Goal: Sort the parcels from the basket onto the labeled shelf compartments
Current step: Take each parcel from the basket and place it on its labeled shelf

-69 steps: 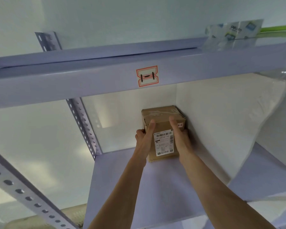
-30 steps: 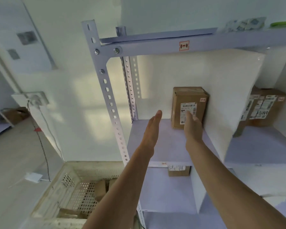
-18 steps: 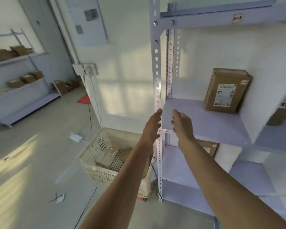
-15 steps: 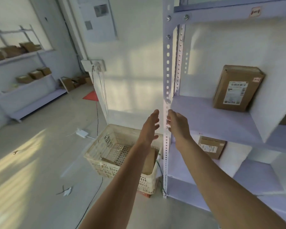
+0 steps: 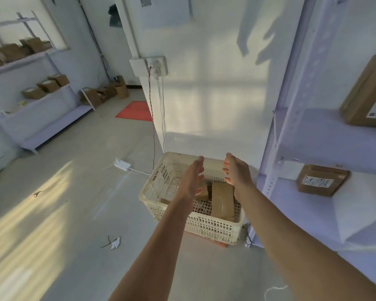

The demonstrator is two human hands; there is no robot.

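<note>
A cream plastic basket point(image 5: 213, 228) stands on the floor beside the lilac shelf unit point(image 5: 326, 140). Inside it lie brown cardboard parcels; the largest parcel point(image 5: 222, 199) lies near the right wall, a smaller parcel point(image 5: 202, 193) sits left of it. My left hand point(image 5: 193, 178) and my right hand point(image 5: 237, 170) hover above the basket, both empty, palms facing each other, fingers apart. On the shelf at right stands the upright parcel point(image 5: 367, 94), and a parcel point(image 5: 321, 180) lies in the compartment below.
A white wall point(image 5: 204, 94) with a socket box point(image 5: 149, 66) and hanging cables rises behind the basket. A white adapter point(image 5: 122, 165) and scraps lie on the floor. Another shelf with parcels point(image 5: 46, 85) stands far left, near a red mat point(image 5: 135, 110).
Both hands let go of the upright parcel on the shelf and drew back. The view swung left and down, and my hands now hang over the basket.
</note>
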